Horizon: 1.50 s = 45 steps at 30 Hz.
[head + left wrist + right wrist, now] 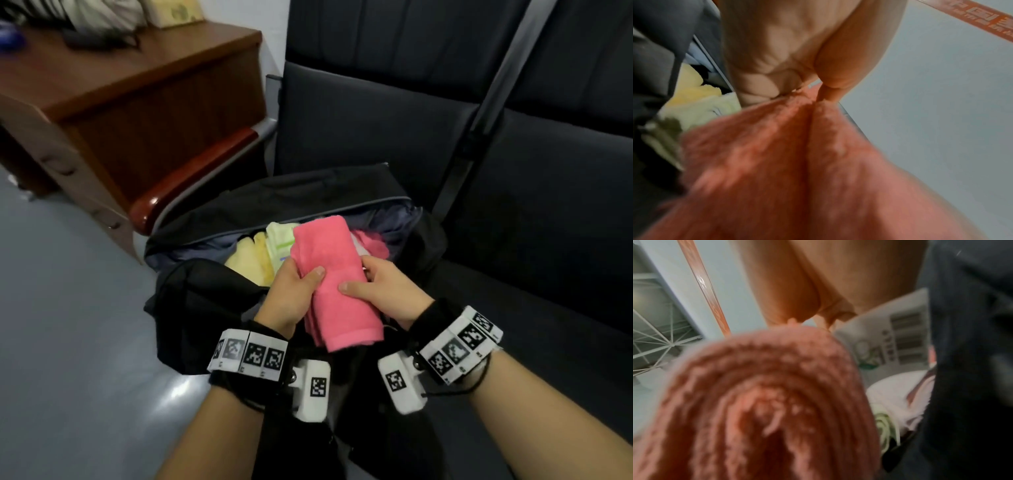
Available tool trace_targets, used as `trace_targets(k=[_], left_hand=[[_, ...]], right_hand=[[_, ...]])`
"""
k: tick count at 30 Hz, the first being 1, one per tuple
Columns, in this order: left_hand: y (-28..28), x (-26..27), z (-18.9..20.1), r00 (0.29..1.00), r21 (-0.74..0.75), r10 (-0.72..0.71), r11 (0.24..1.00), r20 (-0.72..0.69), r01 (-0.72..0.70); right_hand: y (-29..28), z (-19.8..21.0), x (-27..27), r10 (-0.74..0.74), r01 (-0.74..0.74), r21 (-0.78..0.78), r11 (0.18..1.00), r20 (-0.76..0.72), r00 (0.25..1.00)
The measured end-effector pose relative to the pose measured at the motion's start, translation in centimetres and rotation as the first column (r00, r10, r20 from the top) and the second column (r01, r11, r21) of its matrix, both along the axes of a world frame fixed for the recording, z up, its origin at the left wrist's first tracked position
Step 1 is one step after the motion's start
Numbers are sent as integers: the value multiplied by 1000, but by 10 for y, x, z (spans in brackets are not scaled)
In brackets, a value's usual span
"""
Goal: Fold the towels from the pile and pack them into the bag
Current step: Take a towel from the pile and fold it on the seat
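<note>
A folded pink towel [329,274] is held over the open black bag [239,212] that lies on a dark seat. My left hand [294,291] grips the towel's left side with the thumb on top. My right hand [373,284] grips its right side, thumb across the cloth. In the left wrist view the pink towel [787,162] fills the lower frame under my left hand [797,73]. The right wrist view shows the towel's layered folded end [766,402] below my right hand [828,288]. Inside the bag lie a yellow towel [250,257], a pale green towel [279,240] and another pink towel [373,245].
A brown wooden desk [137,96] with clutter stands at the back left, beside a red-brown armrest [191,178]. Dark padded seats [513,171] stretch to the right. Grey floor [68,325] lies on the left. A paper label [890,340] sits near the towels in the bag.
</note>
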<state>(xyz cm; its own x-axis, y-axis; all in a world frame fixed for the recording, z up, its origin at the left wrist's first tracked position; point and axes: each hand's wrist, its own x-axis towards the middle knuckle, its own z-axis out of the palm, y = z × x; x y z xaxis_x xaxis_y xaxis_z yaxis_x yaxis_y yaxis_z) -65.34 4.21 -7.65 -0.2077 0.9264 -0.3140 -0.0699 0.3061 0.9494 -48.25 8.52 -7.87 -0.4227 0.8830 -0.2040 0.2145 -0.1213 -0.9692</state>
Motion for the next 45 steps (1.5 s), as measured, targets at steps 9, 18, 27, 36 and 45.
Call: trace_targets(k=[9, 18, 27, 36, 45], left_hand=[[62, -81, -1, 990, -156, -61, 987, -126, 41], [124, -154, -50, 931, -478, -184, 878, -315, 11], [111, -170, -63, 869, -151, 121, 964, -480, -218], [92, -171, -52, 747, 110, 197, 980, -635, -165], [78, -162, -42, 697, -30, 17, 998, -717, -55]], right_hand=[[72, -23, -79, 20, -17, -40, 999, 84, 996], [114, -33, -141, 99, -178, 163, 971, 403, 910], [115, -50, -185, 216, -225, 32, 974, 190, 958], [111, -59, -208, 285, -286, -47, 957, 336, 898], [90, -66, -202, 243, -545, 232, 806, 709, 662]])
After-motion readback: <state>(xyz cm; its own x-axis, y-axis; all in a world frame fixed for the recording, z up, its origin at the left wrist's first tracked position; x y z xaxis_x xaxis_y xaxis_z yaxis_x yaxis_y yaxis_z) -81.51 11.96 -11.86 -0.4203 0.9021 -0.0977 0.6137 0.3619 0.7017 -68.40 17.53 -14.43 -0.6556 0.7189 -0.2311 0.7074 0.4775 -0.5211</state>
